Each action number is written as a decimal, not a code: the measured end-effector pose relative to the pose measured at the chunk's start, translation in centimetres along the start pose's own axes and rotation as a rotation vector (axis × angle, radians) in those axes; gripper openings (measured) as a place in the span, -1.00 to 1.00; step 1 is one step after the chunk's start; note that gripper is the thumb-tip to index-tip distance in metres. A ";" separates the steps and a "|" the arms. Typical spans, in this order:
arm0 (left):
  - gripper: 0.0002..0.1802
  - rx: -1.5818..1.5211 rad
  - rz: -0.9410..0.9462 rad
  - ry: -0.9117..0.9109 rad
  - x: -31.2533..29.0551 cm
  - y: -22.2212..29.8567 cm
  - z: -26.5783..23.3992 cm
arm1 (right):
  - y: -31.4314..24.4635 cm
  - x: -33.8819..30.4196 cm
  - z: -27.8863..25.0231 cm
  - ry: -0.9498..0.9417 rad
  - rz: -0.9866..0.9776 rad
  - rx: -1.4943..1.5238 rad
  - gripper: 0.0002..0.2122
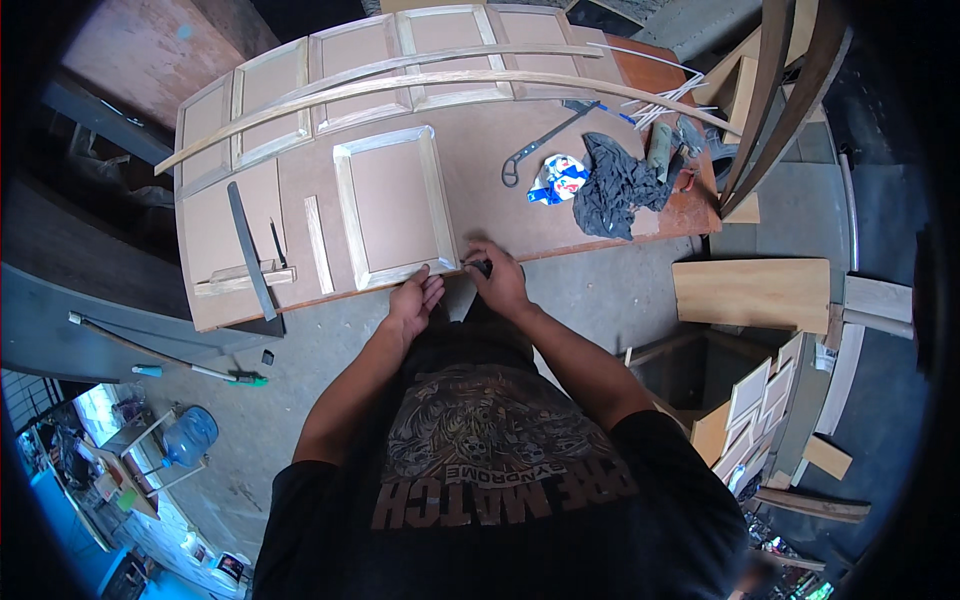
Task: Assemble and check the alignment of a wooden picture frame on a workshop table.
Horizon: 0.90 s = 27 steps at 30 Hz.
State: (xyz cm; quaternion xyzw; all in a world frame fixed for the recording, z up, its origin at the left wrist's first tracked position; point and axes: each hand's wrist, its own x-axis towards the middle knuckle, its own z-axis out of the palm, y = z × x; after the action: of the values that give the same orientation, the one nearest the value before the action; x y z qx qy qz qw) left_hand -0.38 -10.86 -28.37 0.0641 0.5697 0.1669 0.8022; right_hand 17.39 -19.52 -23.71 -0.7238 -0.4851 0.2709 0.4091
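A framed panel (395,208), tan board inside a pale wooden border, lies near the front edge of the workbench. My left hand (415,299) is at its near right corner, thumb against the border and the other fingers curled below the edge. Just right of that corner, my right hand (497,280) is closed on a small dark object (479,267); the fingers cover most of it, so its kind is unclear. Left of the panel lie a narrow wooden strip (318,244), a handsaw blade (250,248), a dark pencil-like stick (277,241) and short wood pieces (243,279).
Two long wooden strips (400,88) cross a row of framed panels (360,75) at the back. A black cloth (612,188), a blue-white crumpled wrapper (558,180) and a dark long-handled tool (540,143) lie right. Beyond the bench stand boards (752,293) and a water jug (190,436).
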 end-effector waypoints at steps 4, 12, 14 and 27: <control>-0.66 -0.003 0.002 0.008 0.0 0.0 0.0 | -0.1 1.0 0.0 -0.019 -0.018 -0.057 -0.63; -0.65 0.010 -0.002 0.012 -0.2 0.1 0.2 | 0.5 0.1 -0.6 -0.094 -0.080 -0.160 -0.64; -0.65 0.012 -0.001 0.011 -0.2 0.1 0.1 | 0.4 0.1 -0.7 -0.120 -0.075 -0.157 -0.64; -0.61 0.009 0.005 0.010 0.1 -0.1 0.0 | 0.5 1.6 -0.1 -0.045 0.015 -0.018 -0.63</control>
State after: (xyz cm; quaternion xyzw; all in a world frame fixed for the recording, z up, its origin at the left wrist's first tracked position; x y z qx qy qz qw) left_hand -0.37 -10.90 -28.45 0.0682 0.5742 0.1667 0.7986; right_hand 18.31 -18.19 -24.09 -0.7249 -0.4912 0.2856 0.3893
